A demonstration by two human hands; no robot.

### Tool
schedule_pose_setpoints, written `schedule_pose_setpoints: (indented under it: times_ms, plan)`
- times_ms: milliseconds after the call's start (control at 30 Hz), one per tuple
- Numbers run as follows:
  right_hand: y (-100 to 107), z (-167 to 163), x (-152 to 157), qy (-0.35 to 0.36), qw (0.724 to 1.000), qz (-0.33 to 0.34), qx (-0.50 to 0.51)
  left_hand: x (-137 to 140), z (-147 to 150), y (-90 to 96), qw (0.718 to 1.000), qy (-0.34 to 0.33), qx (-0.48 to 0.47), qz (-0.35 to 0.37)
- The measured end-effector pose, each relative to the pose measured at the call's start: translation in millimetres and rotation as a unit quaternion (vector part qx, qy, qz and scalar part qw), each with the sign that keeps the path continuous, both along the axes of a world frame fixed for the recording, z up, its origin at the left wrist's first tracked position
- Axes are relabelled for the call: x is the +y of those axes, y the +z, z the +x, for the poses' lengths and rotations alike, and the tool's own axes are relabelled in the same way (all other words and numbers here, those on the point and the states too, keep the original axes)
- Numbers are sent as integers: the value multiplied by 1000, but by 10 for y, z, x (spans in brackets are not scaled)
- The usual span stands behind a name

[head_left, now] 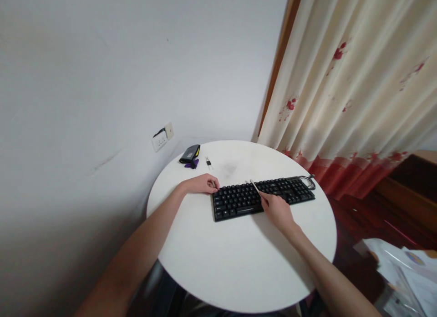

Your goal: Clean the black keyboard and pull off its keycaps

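A black keyboard (239,201) lies flat on the round white table (218,253), slightly slanted, its cable (309,183) bunched at the far right corner. My left hand (202,184) rests at its upper left corner, fingers curled in against the edge. In my right hand (278,211) is a thin pale stick (254,186), pinched between thumb and fingers. It slants up and to the left over the upper middle keys. Whether its tip touches a key is too small to tell. The right palm hangs over the keyboard's front edge and hides some keys.
Near the wall sit a dark pouch-like case (190,154) with a purple item (193,164) beside it, and a small black-and-white object (208,162). A wall socket (159,141) is at the left. Patterned curtains (327,89) hang behind; white plastic bags (403,271) lie at lower right.
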State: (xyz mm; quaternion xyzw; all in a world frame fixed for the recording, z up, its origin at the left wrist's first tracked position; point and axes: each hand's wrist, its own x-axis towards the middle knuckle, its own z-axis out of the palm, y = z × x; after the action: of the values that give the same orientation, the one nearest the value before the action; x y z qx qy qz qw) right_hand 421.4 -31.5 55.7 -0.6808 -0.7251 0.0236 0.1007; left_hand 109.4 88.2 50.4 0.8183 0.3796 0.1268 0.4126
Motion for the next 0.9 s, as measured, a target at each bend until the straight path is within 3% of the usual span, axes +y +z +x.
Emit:
schedule_pose_setpoints:
  times_ms: [467, 900]
  plan:
    - [-72, -128, -369, -4, 1000, 3, -9, -47, 28, 62, 1000, 5, 2, -13]
    - [-87, 335, -522, 3, 998, -2, -60, -50, 31, 66, 1000, 5, 0, -15]
